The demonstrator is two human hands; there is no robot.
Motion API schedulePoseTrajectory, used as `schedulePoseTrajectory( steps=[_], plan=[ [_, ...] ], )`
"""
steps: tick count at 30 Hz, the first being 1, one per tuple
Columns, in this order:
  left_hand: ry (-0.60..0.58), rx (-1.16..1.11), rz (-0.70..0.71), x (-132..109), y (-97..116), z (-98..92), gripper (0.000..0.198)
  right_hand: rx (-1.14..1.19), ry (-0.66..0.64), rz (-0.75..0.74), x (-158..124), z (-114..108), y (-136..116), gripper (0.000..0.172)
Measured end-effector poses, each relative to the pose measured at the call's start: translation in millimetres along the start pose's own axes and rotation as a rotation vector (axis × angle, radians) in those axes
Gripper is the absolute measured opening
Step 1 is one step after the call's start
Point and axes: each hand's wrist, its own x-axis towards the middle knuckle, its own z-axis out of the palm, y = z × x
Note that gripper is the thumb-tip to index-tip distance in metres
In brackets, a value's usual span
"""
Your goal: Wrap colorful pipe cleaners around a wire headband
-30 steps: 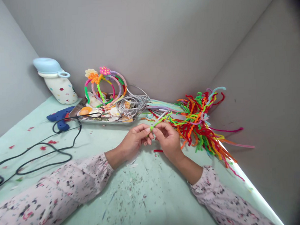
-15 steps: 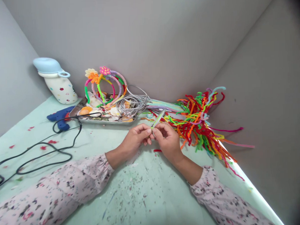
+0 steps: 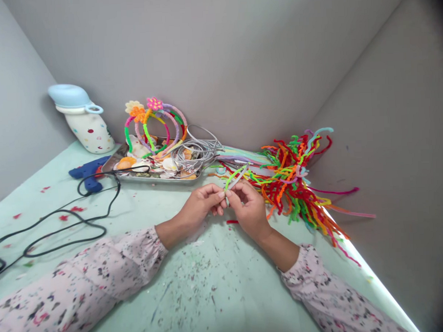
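Left hand (image 3: 201, 203): closed in a pinch on the lower end of the green pipe cleaner (image 3: 232, 178), just above the table (image 3: 197, 289).
Right hand (image 3: 250, 209): fingertips closed on the same stem and on the grey band (image 3: 243, 173) beside it.
Pipe cleaner: held between both hands, with the free end arched toward the pile of stems (image 3: 295, 182).
Grip: probably best kept close to the bend, so that turns are laid tight and the band is not let slip.

A craft corner: glue gun (image 3: 88, 173) at left, pipe cleaners (image 3: 293, 180) piled right, finished headbands (image 3: 154, 124) on a scrap-strewn counter (image 3: 197, 294).
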Motion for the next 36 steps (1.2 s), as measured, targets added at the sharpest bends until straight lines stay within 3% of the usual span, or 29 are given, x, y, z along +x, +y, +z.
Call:
schedulePoseTrajectory(
  steps=[10, 18, 36],
  plan=[
    [-0.010, -0.005, -0.020, -1.2, 0.5, 1.6, 0.018, 0.037, -0.049, 0.033, 0.8, -3.0, 7.0, 0.020],
    [0.011, 0.011, -0.015, -0.3, -0.6, 3.3, 0.016, 0.204, -0.054, 0.150, 2.0, -2.3, 2.5, 0.020],
    [0.002, 0.007, -0.023, -2.0, 0.8, 5.7, 0.016, 0.253, -0.054, 0.201, 4.4, -3.4, 0.4, 0.026]
  ],
)
